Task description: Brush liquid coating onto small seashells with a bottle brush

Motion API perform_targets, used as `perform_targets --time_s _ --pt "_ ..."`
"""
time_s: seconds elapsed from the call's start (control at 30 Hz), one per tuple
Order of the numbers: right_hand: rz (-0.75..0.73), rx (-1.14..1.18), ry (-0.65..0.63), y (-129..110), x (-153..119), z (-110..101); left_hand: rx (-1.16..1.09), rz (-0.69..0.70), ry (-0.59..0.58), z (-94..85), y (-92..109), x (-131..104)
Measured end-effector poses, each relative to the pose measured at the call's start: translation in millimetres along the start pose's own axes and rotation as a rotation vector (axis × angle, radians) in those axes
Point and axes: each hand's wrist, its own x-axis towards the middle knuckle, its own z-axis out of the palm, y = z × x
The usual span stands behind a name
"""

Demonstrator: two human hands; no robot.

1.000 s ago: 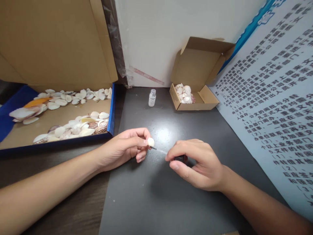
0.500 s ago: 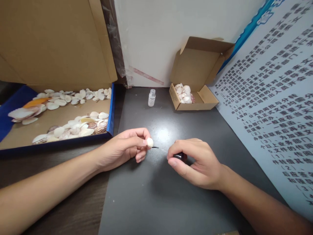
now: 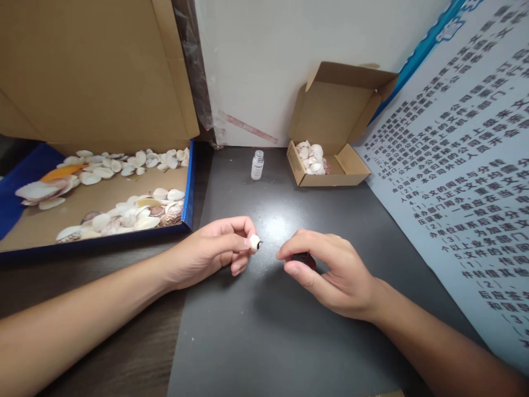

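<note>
Between thumb and fingers, my left hand pinches a small white seashell. My right hand is closed around a black brush cap, mostly hidden by the fingers. From it a thin, hard-to-see stem runs left, and its dark brush tip touches or nearly touches the shell's right side. Beyond both hands, a small clear bottle stands upright, uncapped, with a printed label and whitish contents.
On the left, a large open blue box holds many shells in rows. A small cardboard box with white shells stands open at the back right. A printed sheet leans on the right. Beneath is a dark grey mat.
The brush tip has shifted from below the shell up onto or against its right side. The cap has tilted in my right hand, and the shell has turned slightly.
</note>
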Motion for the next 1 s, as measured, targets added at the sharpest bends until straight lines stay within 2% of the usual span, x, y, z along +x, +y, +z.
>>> perform_targets --time_s 0.43,0.63,1.0 --pt "0.030 -0.014 -0.080 0.4 -0.9 -1.0 0.019 0.018 -0.019 -1.5 -2.6 0.5" --pt "-0.006 -0.008 -0.126 0.0 -1.0 -1.1 0.011 0.018 -0.037 -3.3 -2.9 1.3" --pt "-0.023 0.022 -0.127 -0.2 0.3 -1.2 0.005 0.016 -0.042 -2.4 -1.5 -0.5"
